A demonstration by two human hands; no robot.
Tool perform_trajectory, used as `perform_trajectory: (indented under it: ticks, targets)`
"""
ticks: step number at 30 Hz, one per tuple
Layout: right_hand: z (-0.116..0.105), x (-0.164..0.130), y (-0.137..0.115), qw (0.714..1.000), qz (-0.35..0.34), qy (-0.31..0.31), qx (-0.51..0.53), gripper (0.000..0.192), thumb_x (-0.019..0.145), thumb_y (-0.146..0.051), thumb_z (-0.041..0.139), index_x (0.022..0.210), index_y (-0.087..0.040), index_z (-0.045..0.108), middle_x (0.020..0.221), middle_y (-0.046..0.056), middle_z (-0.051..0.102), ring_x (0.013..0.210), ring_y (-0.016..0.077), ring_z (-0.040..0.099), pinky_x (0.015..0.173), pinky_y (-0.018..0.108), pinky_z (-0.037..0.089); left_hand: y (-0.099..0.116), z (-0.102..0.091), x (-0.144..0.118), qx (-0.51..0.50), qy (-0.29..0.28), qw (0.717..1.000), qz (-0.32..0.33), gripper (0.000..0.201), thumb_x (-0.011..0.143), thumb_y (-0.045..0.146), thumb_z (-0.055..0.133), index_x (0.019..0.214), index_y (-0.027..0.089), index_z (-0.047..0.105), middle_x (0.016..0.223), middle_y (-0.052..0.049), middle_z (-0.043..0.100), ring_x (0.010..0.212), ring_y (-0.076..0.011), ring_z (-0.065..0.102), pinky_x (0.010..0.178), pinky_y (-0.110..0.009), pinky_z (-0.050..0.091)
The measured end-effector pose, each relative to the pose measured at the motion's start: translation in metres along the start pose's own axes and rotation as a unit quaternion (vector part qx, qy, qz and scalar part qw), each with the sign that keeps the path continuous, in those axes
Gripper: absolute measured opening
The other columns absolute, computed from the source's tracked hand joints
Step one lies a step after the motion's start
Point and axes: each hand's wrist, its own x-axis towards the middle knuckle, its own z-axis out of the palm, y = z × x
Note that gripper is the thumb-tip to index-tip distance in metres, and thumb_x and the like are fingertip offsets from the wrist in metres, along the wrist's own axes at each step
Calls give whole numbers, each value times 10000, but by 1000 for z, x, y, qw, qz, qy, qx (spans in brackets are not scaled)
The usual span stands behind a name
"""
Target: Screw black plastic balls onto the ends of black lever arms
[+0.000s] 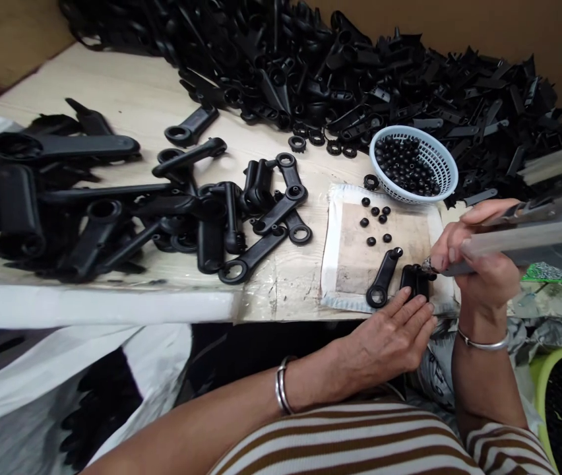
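Observation:
My left hand (392, 336) lies with its fingers stretched out, the fingertips resting on the near end of a black plastic arm piece (415, 280). The thumb does not show. My right hand (483, 254) is wrapped round a long grey hand tool (548, 237), whose narrow metal tip meets the far end of that piece. The tool's exact kind is unclear. Beside it on a white-edged pad (331, 264) lies another black lever with a ring end (384, 280). Several small black round caps (374, 211) are scattered farther up the pad.
A light blue basket (446, 158) of small black balls stands behind the pad. Black lever parts (281, 204) lie loose to the left, and a large heap of black parts (311, 72) fills the back. A green tub (541, 376) of black pieces sits low at right.

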Motion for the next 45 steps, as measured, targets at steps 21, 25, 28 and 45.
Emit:
perform_trajectory:
  ticks: [21,25,28,45]
  targets:
    - [-20,-13,-34,988,-68,138,21,213,583,-133,681,789,-187,683,446,-60,531,321,114,470,297,249,374,-33,-31,-17,-71,-36,995,-53,388,984,209,500,1350,80,489,1421,-146,533,1395,-257,418,1160,-446,359]
    - [-33,-21,-34,985,-40,164,27,250,545,-141,624,789,-181,664,424,-55,524,319,119,459,290,241,381,-47,-35,-30,-63,-107,988,-91,325,975,138,481,1295,119,532,1372,-150,573,1369,-266,456,1123,-476,404]
    - [-36,-25,-35,983,-48,177,23,257,520,-145,584,763,-196,651,420,-63,516,313,113,434,269,232,362,-48,-35,-32,-55,-112,989,-79,318,976,101,440,1276,115,546,1346,-138,598,1327,-246,508,1093,-422,453]
    - [-7,-32,-32,990,-53,119,50,227,627,-134,658,842,-206,654,479,-71,531,338,106,456,295,232,397,-7,-39,-53,18,-21,999,-38,306,950,143,543,1242,65,588,1282,-134,647,1239,-258,589,1095,-456,455]
